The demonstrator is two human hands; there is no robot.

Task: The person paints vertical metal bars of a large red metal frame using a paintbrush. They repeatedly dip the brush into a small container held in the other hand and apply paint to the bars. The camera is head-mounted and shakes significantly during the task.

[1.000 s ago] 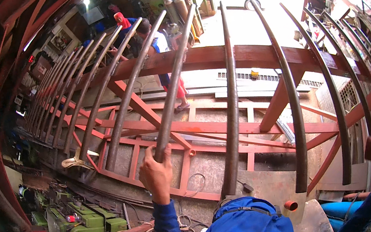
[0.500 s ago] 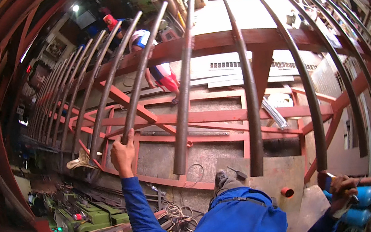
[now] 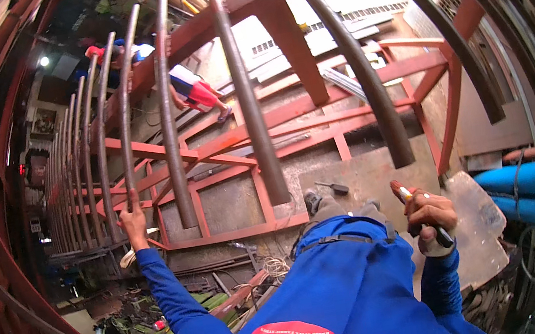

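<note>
My left hand (image 3: 133,224) is closed around the near end of a dark steel pipe (image 3: 126,112), one of a long row. The pipes lie side by side across a red-brown steel beam (image 3: 191,38), their near ends sticking out toward me. In my right hand (image 3: 431,216) is a paintbrush (image 3: 403,192), gripped by its dark handle, its reddish bristles pointing up and left. The bristles are apart from the nearest pipe (image 3: 367,92), below and right of that pipe's end. Fingers hide the middle of the brush.
Beyond the pipes stands a person in red shorts (image 3: 201,95). Red steel framing (image 3: 236,233) lies below the pipes. Blue cylinders (image 3: 518,182) stand out at right, near a metal sheet (image 3: 470,233). Coiled cable (image 3: 276,268) and green machinery (image 3: 141,320) are at lower left.
The view has turned, shifting the pipes and beam. My right hand has come with the paintbrush from the far right pipe's end to beside my body. My left hand stays at a pipe end.
</note>
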